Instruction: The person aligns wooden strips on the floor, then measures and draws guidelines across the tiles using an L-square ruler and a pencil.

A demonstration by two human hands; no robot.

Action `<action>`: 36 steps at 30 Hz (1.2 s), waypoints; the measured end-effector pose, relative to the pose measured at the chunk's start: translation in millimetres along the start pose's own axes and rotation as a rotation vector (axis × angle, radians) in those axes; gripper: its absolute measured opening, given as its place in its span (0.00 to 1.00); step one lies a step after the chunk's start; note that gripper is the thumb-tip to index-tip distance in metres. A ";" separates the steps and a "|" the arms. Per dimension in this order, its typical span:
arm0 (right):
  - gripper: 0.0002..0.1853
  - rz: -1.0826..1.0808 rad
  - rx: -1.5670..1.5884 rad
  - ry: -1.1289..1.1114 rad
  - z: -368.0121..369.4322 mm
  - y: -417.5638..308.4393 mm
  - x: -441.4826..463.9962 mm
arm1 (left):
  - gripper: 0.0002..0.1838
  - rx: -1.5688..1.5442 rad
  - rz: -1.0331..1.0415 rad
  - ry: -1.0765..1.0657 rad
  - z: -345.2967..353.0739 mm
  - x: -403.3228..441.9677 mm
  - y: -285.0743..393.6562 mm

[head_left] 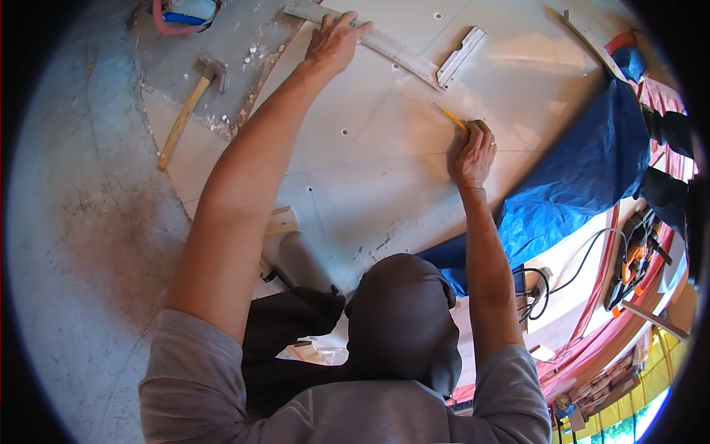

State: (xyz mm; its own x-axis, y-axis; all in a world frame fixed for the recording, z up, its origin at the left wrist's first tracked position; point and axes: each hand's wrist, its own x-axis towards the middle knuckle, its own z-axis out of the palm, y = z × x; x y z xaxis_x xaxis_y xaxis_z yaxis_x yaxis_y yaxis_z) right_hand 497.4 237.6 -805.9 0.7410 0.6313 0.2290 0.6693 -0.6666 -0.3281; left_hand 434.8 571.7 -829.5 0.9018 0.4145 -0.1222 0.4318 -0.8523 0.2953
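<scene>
A large metal square (pixel 396 53) lies across a pale flat board (pixel 399 177) marked with thin lines and several small dark-centred holes. My left hand (pixel 334 46) is on the square's long blade near its upper left end, with its fingers over the blade's edges. The square's short, thicker stock (pixel 462 55) points up at the blade's right end. Lower right of it, my right hand (pixel 473 152) is closed around a yellow pencil (pixel 450 117). The pencil's tip points up and left, close above or touching the board; I cannot tell which.
Left of the board lies a wooden-handled hammer (pixel 186 118) near scattered white crumbs (pixel 218 122). A blue tarp (pixel 566 177) runs along the right edge. A dark-capped head (pixel 403 322) blocks the lower middle. Farther right are a black cable (pixel 547 292) and an orange-black tool (pixel 634 259).
</scene>
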 end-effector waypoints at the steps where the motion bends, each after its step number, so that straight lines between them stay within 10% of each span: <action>1: 0.09 -0.014 -0.005 -0.009 -1.7 -1.2 0.6 | 0.25 0.004 0.004 0.014 2.7 -0.3 -0.7; 21: 0.06 -0.027 0.020 0.042 -1.2 -2.9 3.9 | 0.26 0.000 0.017 -0.006 8.9 -5.8 -3.0; 36: 0.23 -0.328 -0.238 -0.329 -38.9 -23.4 58.5 | 0.30 -0.031 -0.048 -0.092 -6.9 -5.6 6.1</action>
State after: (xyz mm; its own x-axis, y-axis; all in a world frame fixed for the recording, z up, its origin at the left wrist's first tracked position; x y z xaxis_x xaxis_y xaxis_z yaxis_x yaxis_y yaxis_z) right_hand 527.2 274.7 -749.2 0.4594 0.8878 -0.0281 0.8857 -0.4602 -0.0614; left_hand 432.2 566.3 -820.5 0.8786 0.4224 -0.2226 0.4750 -0.8211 0.3165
